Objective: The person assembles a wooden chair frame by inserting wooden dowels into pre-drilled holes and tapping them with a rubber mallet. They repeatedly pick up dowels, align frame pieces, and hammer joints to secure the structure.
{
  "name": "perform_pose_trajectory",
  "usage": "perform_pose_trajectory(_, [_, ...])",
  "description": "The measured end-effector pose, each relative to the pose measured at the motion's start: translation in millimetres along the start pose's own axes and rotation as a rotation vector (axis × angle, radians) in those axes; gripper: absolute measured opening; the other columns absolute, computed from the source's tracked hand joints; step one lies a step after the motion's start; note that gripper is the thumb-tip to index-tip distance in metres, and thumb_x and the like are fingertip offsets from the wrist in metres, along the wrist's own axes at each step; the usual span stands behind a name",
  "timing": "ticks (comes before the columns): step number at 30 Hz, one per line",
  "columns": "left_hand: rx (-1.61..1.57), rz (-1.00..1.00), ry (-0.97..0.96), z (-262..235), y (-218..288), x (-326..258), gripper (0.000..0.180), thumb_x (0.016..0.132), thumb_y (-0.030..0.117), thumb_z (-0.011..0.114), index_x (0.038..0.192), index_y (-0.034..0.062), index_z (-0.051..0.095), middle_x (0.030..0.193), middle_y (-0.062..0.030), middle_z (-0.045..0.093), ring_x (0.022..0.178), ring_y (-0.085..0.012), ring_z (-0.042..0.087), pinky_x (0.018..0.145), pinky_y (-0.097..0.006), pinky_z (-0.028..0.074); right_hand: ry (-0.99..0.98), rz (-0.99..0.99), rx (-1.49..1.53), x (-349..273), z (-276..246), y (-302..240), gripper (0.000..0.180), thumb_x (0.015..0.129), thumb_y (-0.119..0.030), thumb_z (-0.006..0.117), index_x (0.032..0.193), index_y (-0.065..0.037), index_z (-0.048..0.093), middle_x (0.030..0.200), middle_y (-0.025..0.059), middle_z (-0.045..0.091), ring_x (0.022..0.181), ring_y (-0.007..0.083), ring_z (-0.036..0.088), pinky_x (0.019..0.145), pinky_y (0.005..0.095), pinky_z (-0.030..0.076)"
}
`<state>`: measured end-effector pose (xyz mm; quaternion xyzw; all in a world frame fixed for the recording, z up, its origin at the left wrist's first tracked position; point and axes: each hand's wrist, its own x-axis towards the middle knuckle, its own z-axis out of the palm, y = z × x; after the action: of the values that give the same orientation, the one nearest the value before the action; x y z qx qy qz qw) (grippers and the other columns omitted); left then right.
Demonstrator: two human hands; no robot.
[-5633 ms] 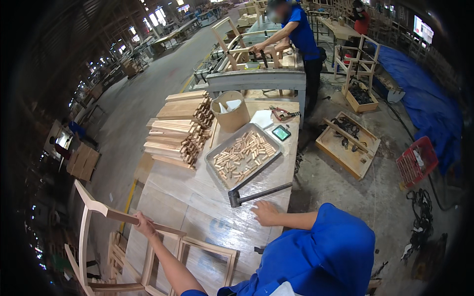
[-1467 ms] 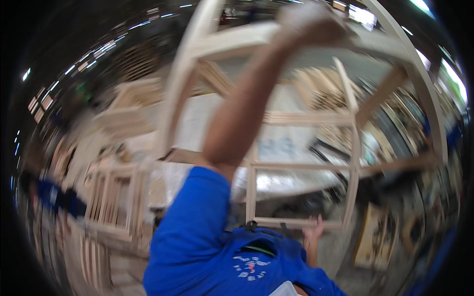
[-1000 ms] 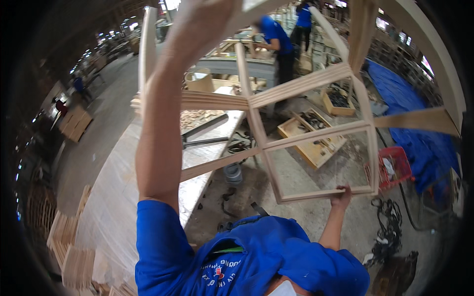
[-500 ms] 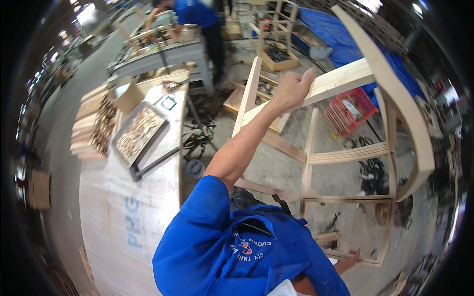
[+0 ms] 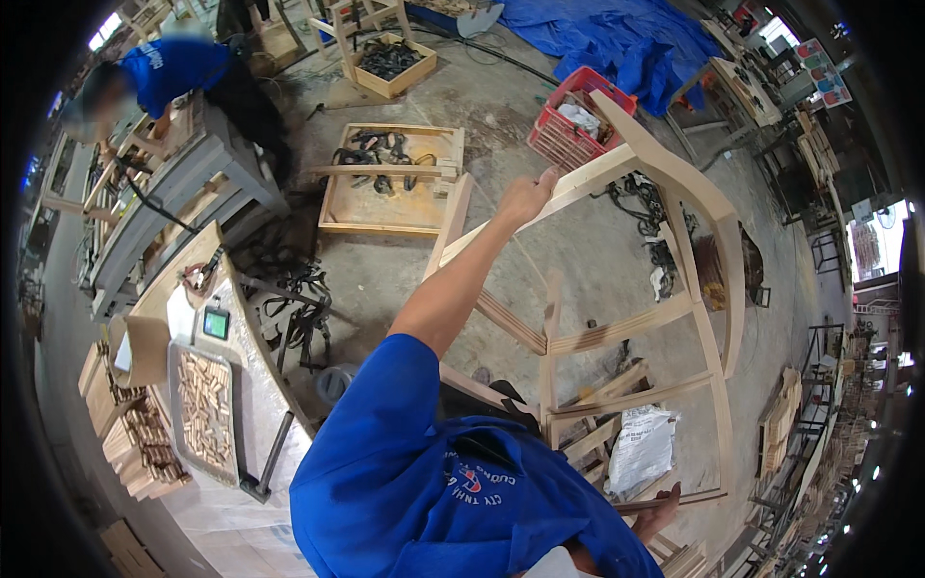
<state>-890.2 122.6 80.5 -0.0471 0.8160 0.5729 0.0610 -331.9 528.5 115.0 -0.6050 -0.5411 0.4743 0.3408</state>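
Note:
A pale wooden chair frame (image 5: 641, 318) is lifted in front of me, its legs and curved back piece tilted. My left hand (image 5: 530, 197), arm stretched forward, is closed over the top of its thick far rail. At the lower right my right hand (image 5: 657, 511) has its fingers curled round the frame's near rail, with part of that hand hidden behind my body. Through the frame the concrete floor shows, along with a white sack (image 5: 644, 448) lying by loose wooden pieces.
To my left, a table (image 5: 231, 539) bears a tray of dowels (image 5: 204, 414), a hammer (image 5: 262, 477) and a small green-screened device (image 5: 215, 323). A co-worker (image 5: 183, 77) bends over a grey bench (image 5: 183, 193). Ahead are a shallow wooden box (image 5: 356, 207) and a red crate (image 5: 554, 140).
My view has turned right, so the table, co-worker and red crate now appear farther left. The chair frame has swung round with me, both hands keeping hold of it.

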Motion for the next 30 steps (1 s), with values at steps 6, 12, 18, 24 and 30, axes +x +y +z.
perform_pose_trajectory(6, [0.058, -0.121, -0.064, 58.2, -50.4, 93.8, 0.068, 0.105, 0.056, 0.038, 0.116, -0.0032, 0.071, 0.121, -0.0343, 0.067, 0.119, -0.0494, 0.062, 0.101, -0.055, 0.046, 0.041, -0.128, -0.065, -25.9, 55.0, -47.6, 0.039, 0.090, -0.035, 0.082, 0.083, -0.011, 0.052, 0.064, -0.0023, 0.039, 0.057, 0.0114, 0.041, 0.054, 0.0313, 0.035])
perform_pose_trajectory(12, [0.074, -0.151, -0.117, 99.9, -113.5, 176.9, 0.052, 0.105, 0.041, 0.039, 0.131, 0.0013, 0.062, 0.130, -0.0311, 0.064, 0.127, -0.0464, 0.058, 0.102, -0.056, 0.045, -0.204, -0.257, -0.148, 25.7, 168.2, -87.5, 0.034, 0.091, -0.035, 0.081, 0.097, -0.011, 0.058, 0.064, -0.0050, 0.040, 0.053, 0.0078, 0.041, 0.050, 0.0271, 0.035])
perform_pose_trajectory(18, [0.041, -0.169, -0.100, 114.3, -135.4, 223.9, 0.039, 0.100, 0.030, 0.055, 0.121, -0.0028, 0.060, 0.109, -0.0298, 0.070, 0.107, -0.0499, 0.066, 0.087, -0.055, 0.049, -0.287, -0.344, -0.194, 79.0, 317.9, -127.0, 0.034, 0.091, -0.025, 0.080, 0.110, -0.008, 0.057, 0.075, -0.0009, 0.050, 0.056, 0.0099, 0.046, 0.049, 0.0274, 0.037])
perform_pose_trajectory(24, [0.148, -0.425, 0.075, 113.1, -181.2, 230.7, 0.045, 0.105, 0.035, 0.046, 0.123, -0.0036, 0.059, 0.116, -0.0333, 0.068, 0.110, -0.0516, 0.065, 0.093, -0.058, 0.050, -0.491, -0.356, -0.323, 135.3, 443.6, -138.0, 0.034, 0.093, -0.019, 0.078, 0.115, -0.005, 0.057, 0.079, 0.0005, 0.054, 0.059, 0.0097, 0.050, 0.050, 0.0274, 0.041])
perform_pose_trajectory(30, [0.133, -0.525, 0.110, 80.7, -188.3, 188.0, 0.060, 0.106, 0.052, 0.040, 0.127, 0.0043, 0.069, 0.112, -0.0306, 0.072, 0.111, -0.0482, 0.067, 0.098, -0.056, 0.050, -0.681, -0.364, -0.562, 161.8, 581.9, -128.5, 0.067, 0.098, -0.022, 0.073, 0.150, 0.006, 0.042, 0.096, 0.0068, 0.061, 0.070, 0.0137, 0.055, 0.056, 0.0286, 0.046])
